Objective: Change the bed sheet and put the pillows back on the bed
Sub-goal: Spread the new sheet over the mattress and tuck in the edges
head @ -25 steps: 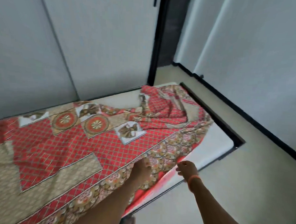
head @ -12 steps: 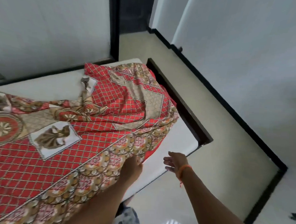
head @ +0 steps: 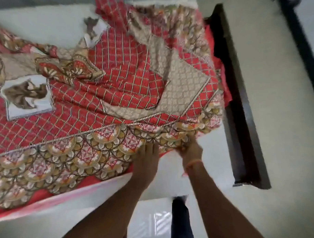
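Pale, glossy floor tiles (head: 287,87) and a dark wooden bed frame (head: 242,104) bound the scene on the right; a white mattress (head: 40,24) fills the remainder. Across the mattress, from the left edge to the right corner, a red, lattice-printed cotton bed sheet with a scalloped floral border (head: 118,82) is seen lying loose and rucked, with bare mattress exposed at the upper left and along the near edge. No pillows are visible.

At lower centre, the left hand (head: 147,159) is laid on the scalloped border with the fingers fairly straight, apparently pressing the cloth down rather than gripping it. Just to its right, the right hand (head: 190,150), marked by an orange wristband (head: 193,163), is placed at the hem where the border bunches; the fingers are hidden by fabric and motion blur, so whether the hem is pinched cannot be told.

The sheet is judged to be light, thin and entirely limp: folds are held wherever they fall, and no shape would be kept when lifted. It may be expected to slide easily over the smooth mattress yet drag in bunches if pulled from mid-panel. Hold is therefore best taken at the hem or a corner, with both hands set apart so that the edge is drawn taut and evenly. Snagging on the frame corner at the right is a possible hazard.
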`<state>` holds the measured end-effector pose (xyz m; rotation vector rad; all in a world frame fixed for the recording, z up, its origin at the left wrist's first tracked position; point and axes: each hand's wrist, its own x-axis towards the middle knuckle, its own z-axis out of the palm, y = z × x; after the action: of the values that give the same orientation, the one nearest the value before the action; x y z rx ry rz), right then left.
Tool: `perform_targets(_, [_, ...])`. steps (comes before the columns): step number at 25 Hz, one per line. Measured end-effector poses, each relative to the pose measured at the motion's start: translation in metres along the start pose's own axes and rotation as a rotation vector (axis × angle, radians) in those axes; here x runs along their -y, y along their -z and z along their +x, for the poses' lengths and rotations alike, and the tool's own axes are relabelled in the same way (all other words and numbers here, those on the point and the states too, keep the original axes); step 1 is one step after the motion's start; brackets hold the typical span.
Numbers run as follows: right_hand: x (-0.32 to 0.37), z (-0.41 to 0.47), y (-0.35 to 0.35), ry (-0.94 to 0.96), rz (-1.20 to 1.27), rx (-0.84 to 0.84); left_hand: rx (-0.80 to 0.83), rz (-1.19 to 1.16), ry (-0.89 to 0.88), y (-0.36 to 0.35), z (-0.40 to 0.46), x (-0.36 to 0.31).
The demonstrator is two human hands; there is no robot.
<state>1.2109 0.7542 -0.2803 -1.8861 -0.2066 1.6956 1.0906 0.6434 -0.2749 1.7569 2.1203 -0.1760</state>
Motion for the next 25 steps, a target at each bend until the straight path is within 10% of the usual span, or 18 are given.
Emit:
perform_targets(4, [0.091, 0.054, -0.042, 0.269, -0.119, 0.150, 0.011, -0.201, 0.193, 0.003, 0.041, 0.010])
perform_targets(9, [0.137, 0.079, -0.088, 0.975, -1.511, 0.186, -0.035, -0.619, 0.428, 0.037, 0.099, 0.091])
perform_targets(20, [0.148, 0.107, -0.071, 1.730, -1.958, 0.097, -0.278, -0.162, 0.217, 0.030, 0.095, 0.070])
perform_targets(25, [0.143, 0.107, -0.092, 1.718, -1.826, 0.141, -0.606, 0.143, -0.025, 0.034, 0.141, 0.019])
